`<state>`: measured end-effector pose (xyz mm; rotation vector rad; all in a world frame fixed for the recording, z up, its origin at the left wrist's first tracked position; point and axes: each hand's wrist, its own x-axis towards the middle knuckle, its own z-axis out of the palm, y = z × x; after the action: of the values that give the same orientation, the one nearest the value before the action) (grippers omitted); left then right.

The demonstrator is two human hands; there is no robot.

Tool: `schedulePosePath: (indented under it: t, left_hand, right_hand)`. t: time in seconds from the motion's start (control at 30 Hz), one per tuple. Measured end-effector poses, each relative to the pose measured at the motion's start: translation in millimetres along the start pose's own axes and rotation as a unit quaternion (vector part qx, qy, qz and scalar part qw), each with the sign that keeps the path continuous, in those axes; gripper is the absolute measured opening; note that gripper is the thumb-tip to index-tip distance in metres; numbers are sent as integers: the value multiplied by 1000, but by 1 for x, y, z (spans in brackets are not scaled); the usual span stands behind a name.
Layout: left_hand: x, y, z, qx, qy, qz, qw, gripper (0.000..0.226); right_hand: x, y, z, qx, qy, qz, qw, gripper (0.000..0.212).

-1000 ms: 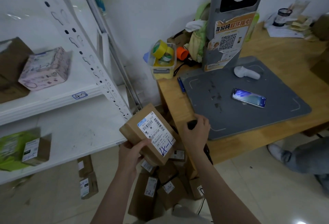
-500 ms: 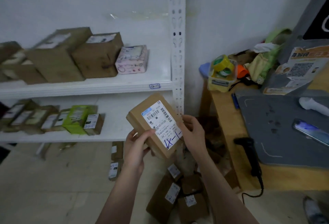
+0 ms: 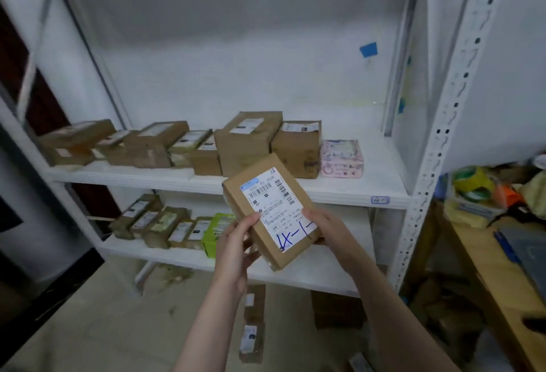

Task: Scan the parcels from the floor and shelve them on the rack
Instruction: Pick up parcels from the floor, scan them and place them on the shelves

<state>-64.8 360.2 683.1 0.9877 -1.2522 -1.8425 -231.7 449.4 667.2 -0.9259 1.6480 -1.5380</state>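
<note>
Brown parcel (image 3: 270,209), its label hand-marked "4-1-" in blue, lies tilted between both grips: left hand (image 3: 236,241) cupping its near side, right hand (image 3: 322,224) pinching the far edge.

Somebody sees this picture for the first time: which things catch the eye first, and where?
First, the brown parcel held in the middle by the left hand and the right hand, its white label marked in blue pen. Behind it, a row of brown boxes stands on the upper shelf, ending at the right in a pink box; a bright green box sits on the lower shelf.
</note>
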Motion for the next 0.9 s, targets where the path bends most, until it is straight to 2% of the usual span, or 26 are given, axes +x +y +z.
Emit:
schedulePosePath:
  t: [0.1,0.23,0.3,0.37,0.43,0.5,0.6,0.77,0.9]
  left_hand:
    - [15,32,-14,26,-19,28,999,36]
    - [33,63,-2,61,-59,45,995,32]
    - [43,69,14,69,-67,53,994,34]
    - [52,68,34,86,-88,58,991,45]
    - [62,60,57,110,-114,46,986,58]
    - [69,49,82,140,-143,25,979,64]
    - [78,30,121,164,-189,-2,968,55]
    - [105,8,189,146,-225,-42,962,45]
    - [132,0,234,138,-227,-61,962,36]
  right_hand:
    - [12,-27,19,2,18,-17,1000,22]
    - [22,-50,24,39,92,-44,994,22]
    - [26,-53,18,61,132,-51,988,24]
    - [28,-55,8,83,181,-60,978,36]
    - [33,-55,-7,103,239,-59,964,49]
    - [39,-53,-25,105,294,-49,949,51]
    - [48,-45,-56,106,360,-30,926,66]
    - [64,-33,-119,114,431,-27,895,37]
    - [83,-22,-153,96,456,-18,885,35]
